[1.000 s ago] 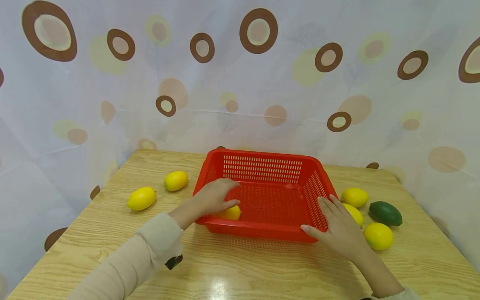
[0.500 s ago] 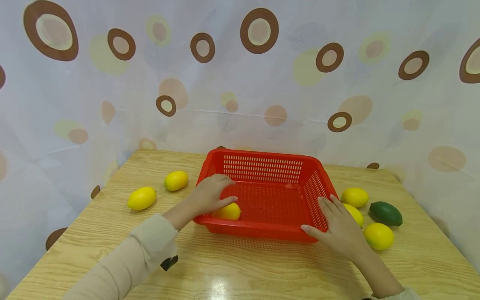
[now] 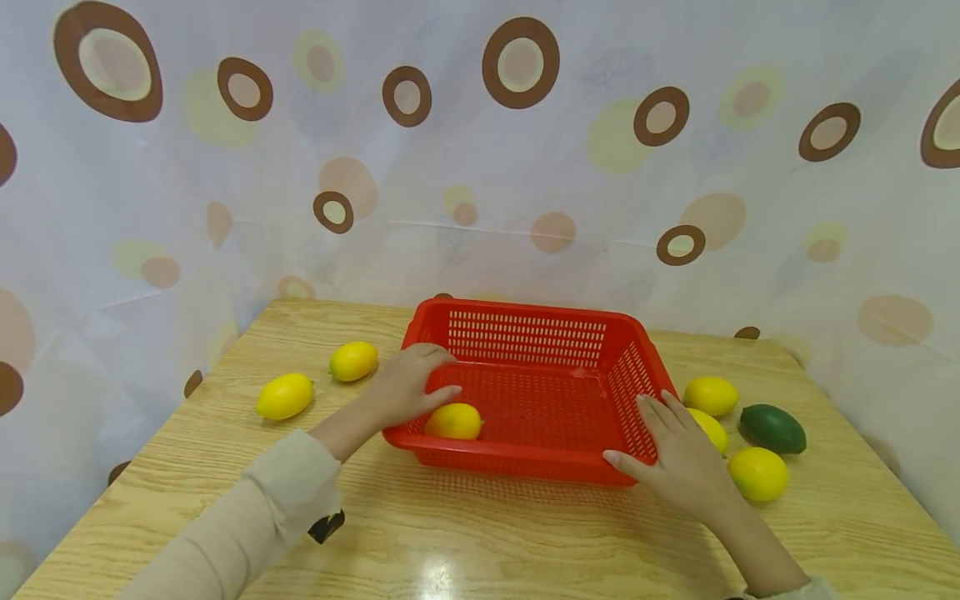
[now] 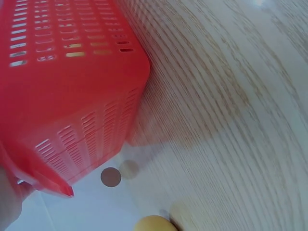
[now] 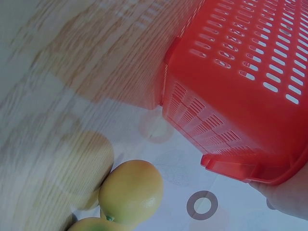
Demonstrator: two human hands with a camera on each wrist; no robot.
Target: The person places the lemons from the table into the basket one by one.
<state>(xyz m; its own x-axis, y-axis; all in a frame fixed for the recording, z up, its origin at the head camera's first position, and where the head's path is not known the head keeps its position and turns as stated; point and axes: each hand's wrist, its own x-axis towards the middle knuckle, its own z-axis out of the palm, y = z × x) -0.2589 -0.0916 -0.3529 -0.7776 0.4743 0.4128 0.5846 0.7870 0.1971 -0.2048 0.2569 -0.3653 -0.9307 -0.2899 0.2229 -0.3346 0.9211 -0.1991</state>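
Note:
A red slotted plastic basket (image 3: 517,453) stands on the wooden table in the head view. Inside its front left corner lies a yellow lemon (image 3: 453,422). My left hand (image 3: 408,385) is over the basket's left rim beside that lemon, fingers loosely extended and apart from the fruit. Across the front right corner rests my right hand (image 3: 678,454), its straight fingers along the side rim and the thumb on the front rim. Both wrist views show the basket's outer walls, with only a small part of each hand at the rim.
Two lemons lie left of the basket, a nearer lemon (image 3: 285,397) and a farther lemon (image 3: 354,361). On the right are several lemons (image 3: 759,473) and a dark green lemon-shaped fruit (image 3: 772,428). A patterned curtain (image 3: 480,167) hangs behind the table.
My left hand has drawn back leftward from the lemon in the basket to the left rim, leaving the lemon in full view. The right hand and the basket stay where they were.

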